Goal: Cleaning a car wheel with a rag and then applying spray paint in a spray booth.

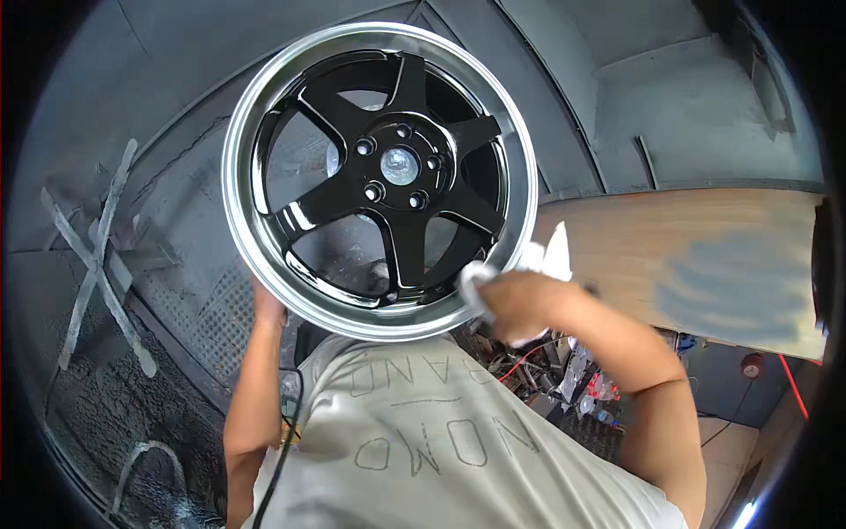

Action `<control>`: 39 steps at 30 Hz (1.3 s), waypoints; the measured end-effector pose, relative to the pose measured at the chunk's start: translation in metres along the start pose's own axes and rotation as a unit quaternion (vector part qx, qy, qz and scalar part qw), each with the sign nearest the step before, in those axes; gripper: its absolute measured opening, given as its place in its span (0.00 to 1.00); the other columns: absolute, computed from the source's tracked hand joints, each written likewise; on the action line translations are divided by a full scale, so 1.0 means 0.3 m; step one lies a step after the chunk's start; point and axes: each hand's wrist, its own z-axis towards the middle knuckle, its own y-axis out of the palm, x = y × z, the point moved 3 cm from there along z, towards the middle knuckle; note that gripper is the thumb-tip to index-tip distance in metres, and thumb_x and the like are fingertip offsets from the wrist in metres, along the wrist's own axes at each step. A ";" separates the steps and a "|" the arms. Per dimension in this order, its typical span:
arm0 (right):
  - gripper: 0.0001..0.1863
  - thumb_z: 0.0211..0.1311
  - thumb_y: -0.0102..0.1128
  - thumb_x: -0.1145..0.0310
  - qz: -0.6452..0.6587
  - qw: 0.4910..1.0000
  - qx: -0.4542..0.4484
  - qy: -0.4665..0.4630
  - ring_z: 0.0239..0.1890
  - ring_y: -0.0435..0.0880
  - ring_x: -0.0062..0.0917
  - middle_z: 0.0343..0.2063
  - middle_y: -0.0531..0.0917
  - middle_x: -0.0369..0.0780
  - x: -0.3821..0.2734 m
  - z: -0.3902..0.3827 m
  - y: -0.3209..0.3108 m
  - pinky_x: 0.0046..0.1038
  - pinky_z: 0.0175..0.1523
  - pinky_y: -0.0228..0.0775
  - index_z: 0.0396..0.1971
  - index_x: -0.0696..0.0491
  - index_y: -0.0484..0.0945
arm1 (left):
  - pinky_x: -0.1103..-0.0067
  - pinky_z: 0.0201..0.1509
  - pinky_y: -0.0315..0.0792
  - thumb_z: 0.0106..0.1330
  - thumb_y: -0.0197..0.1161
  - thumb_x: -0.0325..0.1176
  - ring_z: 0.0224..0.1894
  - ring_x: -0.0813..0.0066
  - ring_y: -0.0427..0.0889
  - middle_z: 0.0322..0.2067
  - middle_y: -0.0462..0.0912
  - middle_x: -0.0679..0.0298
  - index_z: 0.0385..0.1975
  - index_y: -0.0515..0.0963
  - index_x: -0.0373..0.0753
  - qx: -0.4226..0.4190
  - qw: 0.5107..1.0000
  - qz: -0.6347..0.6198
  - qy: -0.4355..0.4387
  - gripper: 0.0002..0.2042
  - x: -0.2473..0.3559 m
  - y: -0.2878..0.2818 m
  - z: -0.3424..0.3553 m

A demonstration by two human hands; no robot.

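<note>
A car wheel (407,249) with glossy black spokes and a polished silver rim fills the upper middle. My left hand (269,300) is at the rim's lower-left edge, its fingers hidden behind the wheel. My right hand (515,301), slightly blurred, grips a white cloth (553,251) against the lower-right part of the rim.
A wooden board (723,229) with a grey patch lies at right, above cluttered items (582,388). At left are a cross-shaped metal stand (92,260) and a perforated floor plate (225,326). Grey walls (661,106) surround the wheel, and a dark cable (295,397) hangs beside my body.
</note>
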 end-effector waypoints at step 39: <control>0.42 0.48 0.70 0.64 -0.005 0.987 0.084 0.140 0.57 0.85 0.43 0.53 0.85 0.53 0.152 -0.030 -0.147 0.40 0.60 0.77 0.68 0.54 0.71 | 0.76 0.40 0.73 0.77 0.51 0.34 0.34 0.76 0.79 0.35 0.84 0.65 0.44 0.82 0.36 -0.090 0.981 0.171 -0.030 0.12 -0.034 0.010 -0.117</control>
